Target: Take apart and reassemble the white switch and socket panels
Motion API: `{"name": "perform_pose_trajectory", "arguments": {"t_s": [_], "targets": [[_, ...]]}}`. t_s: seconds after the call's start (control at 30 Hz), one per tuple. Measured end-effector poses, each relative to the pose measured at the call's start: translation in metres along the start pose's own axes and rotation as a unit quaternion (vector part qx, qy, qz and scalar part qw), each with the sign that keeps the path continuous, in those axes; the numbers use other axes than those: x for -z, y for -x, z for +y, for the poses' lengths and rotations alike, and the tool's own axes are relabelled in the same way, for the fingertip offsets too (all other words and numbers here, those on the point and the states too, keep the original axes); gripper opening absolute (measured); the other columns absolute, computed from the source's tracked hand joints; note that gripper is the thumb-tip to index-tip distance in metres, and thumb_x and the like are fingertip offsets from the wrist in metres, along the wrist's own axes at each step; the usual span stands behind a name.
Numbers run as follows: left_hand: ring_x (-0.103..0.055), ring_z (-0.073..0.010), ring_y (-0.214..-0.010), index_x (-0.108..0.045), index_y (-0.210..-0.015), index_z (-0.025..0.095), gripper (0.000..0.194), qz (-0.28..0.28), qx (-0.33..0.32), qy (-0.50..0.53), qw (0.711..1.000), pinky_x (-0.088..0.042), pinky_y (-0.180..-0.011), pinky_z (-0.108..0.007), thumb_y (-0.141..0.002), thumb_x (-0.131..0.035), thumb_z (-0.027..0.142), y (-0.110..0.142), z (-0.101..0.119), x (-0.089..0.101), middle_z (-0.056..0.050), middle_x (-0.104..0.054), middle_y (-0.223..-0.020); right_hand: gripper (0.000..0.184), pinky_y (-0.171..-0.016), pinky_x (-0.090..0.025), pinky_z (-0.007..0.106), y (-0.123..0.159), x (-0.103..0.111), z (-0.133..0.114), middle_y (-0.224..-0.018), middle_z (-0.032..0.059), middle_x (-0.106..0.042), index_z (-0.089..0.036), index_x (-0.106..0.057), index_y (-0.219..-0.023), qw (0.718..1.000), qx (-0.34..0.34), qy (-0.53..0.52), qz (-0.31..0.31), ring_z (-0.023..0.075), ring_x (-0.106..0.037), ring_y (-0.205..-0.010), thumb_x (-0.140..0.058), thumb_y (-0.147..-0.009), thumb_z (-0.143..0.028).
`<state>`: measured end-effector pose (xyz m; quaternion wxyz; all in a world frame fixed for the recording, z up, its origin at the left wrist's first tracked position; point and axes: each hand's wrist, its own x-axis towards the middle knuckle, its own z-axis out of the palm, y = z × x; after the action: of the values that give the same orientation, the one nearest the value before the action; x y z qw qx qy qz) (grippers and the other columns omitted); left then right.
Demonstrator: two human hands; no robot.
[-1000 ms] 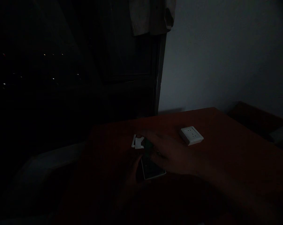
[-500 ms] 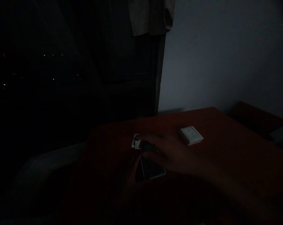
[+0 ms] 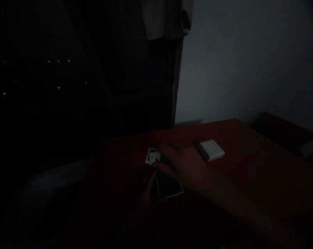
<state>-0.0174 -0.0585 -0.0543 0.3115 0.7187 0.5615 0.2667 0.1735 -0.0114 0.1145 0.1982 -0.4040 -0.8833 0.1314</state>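
Dk rect. piece w/ thin pale rim [image 3: 170, 188] lies on reddish-brown tabletop [image 3: 255, 159], btwn both hands. L hand [image 3: 146, 199], v. dim, at its left edge, thumb & fingers apart; can't tell if gripping. R hand [image 3: 189, 166] over its far end, thumb & index parted around small dk-green item [image 3: 165, 159]; can't tell if pinched. Just beyond: white flat piece [image 3: 153, 158] overlapping white square frame [image 3: 147, 157]. Further right: white square plastic socket w/ slots [image 3: 212, 150]. Behind: plain grey wall [image 3: 236, 62].

Right grip [image 3: 190, 166]: thumb now nearer white piece [image 3: 153, 157].
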Motion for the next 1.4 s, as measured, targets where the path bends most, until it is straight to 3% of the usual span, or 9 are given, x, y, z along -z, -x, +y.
{"name": "perform_pose_trajectory", "arguments": {"t_s": [0.07,0.2,0.27,0.43,0.63,0.8,1.03,1.27,1.4], "targets": [[-0.033,-0.0354,-0.134,-0.026,-0.146,0.029,0.088,0.000,-0.001,0.000,1.000,-0.032,-0.109,-0.048,-0.072,-0.073,0.044,0.000,0.000,0.000,-0.009,-0.034,-0.149,0.042,-0.070,-0.048,0.036,0.000,-0.002,0.001,-0.105,0.0115,-0.067,-0.020,-0.046,-0.129,1.000,-0.006,0.003,0.007,0.0250,-0.065,-0.085,-0.046,-0.092,-0.040],[-0.036,-0.0357,-0.133,-0.027,-0.145,0.031,0.089,0.000,-0.004,-0.002,1.000,-0.035,-0.107,-0.048,-0.071,-0.074,0.043,0.000,0.000,0.000,-0.009,-0.037,-0.147,0.059,-0.088,-0.046,0.033,0.006,0.003,0.001,-0.131,0.0089,-0.055,-0.023,-0.030,-0.141,0.990,0.086,-0.111,-0.025,0.0208,-0.056,-0.111,-0.050,-0.086,-0.015],[-0.037,-0.0358,-0.132,-0.027,-0.145,0.031,0.088,-0.001,-0.003,-0.004,1.000,-0.035,-0.106,-0.049,-0.071,-0.074,0.043,0.000,-0.001,0.000,-0.009,-0.038,-0.147,0.053,-0.088,-0.047,0.032,0.006,0.004,0.000,-0.128,0.0071,-0.057,-0.025,-0.034,-0.139,0.990,0.090,-0.108,-0.029,0.0200,-0.058,-0.110,-0.050,-0.088,-0.017],[-0.034,-0.0371,-0.133,-0.029,-0.145,0.029,0.089,0.002,0.005,-0.013,1.000,-0.032,-0.108,-0.050,-0.069,-0.075,0.043,0.000,0.000,0.002,-0.010,-0.037,-0.147,0.041,-0.070,-0.049,0.036,0.000,-0.001,-0.002,-0.108,0.0105,-0.065,-0.022,-0.048,-0.129,0.999,0.000,0.041,0.004,0.0246,-0.065,-0.087,-0.047,-0.093,-0.043],[-0.038,-0.0350,-0.131,-0.030,-0.144,0.030,0.088,-0.001,-0.004,-0.015,1.000,-0.036,-0.106,-0.046,-0.069,-0.075,0.044,-0.001,0.000,0.002,-0.009,-0.039,-0.146,0.057,-0.085,-0.047,0.033,0.004,0.004,0.000,-0.128,0.0109,-0.056,-0.020,-0.028,-0.143,0.992,0.086,-0.092,-0.026,0.0211,-0.057,-0.109,-0.046,-0.089,-0.019],[-0.038,-0.0363,-0.131,-0.032,-0.143,0.029,0.086,0.005,0.003,-0.021,1.000,-0.037,-0.105,-0.048,-0.070,-0.073,0.045,0.000,0.002,0.002,-0.010,-0.040,-0.146,0.041,-0.073,-0.049,0.036,0.001,-0.002,-0.001,-0.113,0.0102,-0.064,-0.022,-0.047,-0.130,0.999,0.039,-0.016,-0.001,0.0239,-0.064,-0.091,-0.047,-0.093,-0.038],[-0.033,-0.0365,-0.134,-0.031,-0.143,0.031,0.087,0.008,0.004,-0.024,1.000,-0.032,-0.108,-0.050,-0.069,-0.075,0.045,0.001,0.005,0.006,-0.008,-0.038,-0.147,0.061,-0.083,-0.048,0.033,0.004,0.002,0.000,-0.130,0.0119,-0.056,-0.019,-0.030,-0.142,0.993,0.075,-0.087,-0.021,0.0221,-0.060,-0.106,-0.050,-0.085,-0.017],[-0.035,-0.0351,-0.134,-0.029,-0.145,0.028,0.088,0.004,0.007,-0.012,1.000,-0.032,-0.108,-0.047,-0.071,-0.074,0.044,-0.001,0.001,-0.001,-0.010,-0.034,-0.149,0.041,-0.062,-0.045,0.031,-0.002,-0.006,0.001,-0.102,0.0104,-0.066,-0.021,-0.049,-0.127,0.998,-0.012,0.064,0.019,0.0230,-0.065,-0.078,-0.047,-0.092,-0.043],[-0.034,-0.0346,-0.134,-0.027,-0.145,0.029,0.088,0.001,0.005,-0.006,1.000,-0.033,-0.108,-0.046,-0.071,-0.073,0.043,0.000,0.002,-0.001,-0.009,-0.034,-0.149,0.045,-0.079,-0.047,0.034,0.003,0.003,-0.002,-0.120,0.0122,-0.059,-0.019,-0.040,-0.135,0.998,0.055,-0.034,-0.007,0.0224,-0.060,-0.101,-0.045,-0.091,-0.022]]}}
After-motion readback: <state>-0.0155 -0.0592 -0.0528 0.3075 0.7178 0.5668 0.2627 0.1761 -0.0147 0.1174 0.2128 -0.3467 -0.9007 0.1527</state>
